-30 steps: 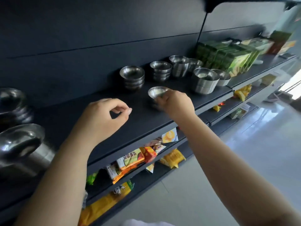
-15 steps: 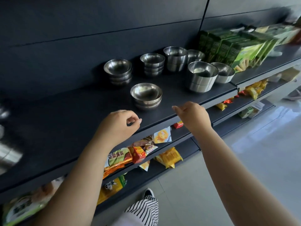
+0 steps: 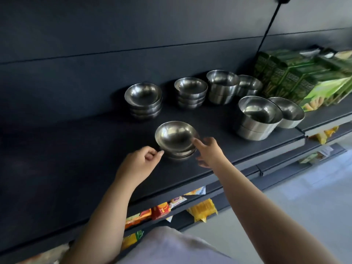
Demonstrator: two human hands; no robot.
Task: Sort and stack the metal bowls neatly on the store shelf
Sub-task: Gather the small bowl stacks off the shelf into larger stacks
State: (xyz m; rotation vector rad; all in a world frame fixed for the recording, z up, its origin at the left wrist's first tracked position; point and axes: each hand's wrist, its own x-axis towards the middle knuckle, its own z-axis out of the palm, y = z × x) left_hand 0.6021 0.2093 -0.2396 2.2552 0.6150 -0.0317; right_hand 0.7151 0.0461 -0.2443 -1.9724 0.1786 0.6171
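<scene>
My right hand (image 3: 208, 153) reaches with fingers spread and its fingertip at the rim of the near stack of shallow round steel bowls (image 3: 176, 139), while my left hand (image 3: 140, 161) sits loosely curled just beside that stack's left side, holding nothing. The stack stands toward the front of the dark matte store shelf (image 3: 76, 159). Behind it stand two more shallow stacks (image 3: 143, 100), and to the right deeper steel bowls (image 3: 257, 117) near green cartons (image 3: 297, 80).

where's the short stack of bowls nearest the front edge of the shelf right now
In the head view the front bowl stack sits mid-shelf, forward of the two back-row stacks, between the left hand and the right hand, with the tall steel bowls to its right.
</scene>
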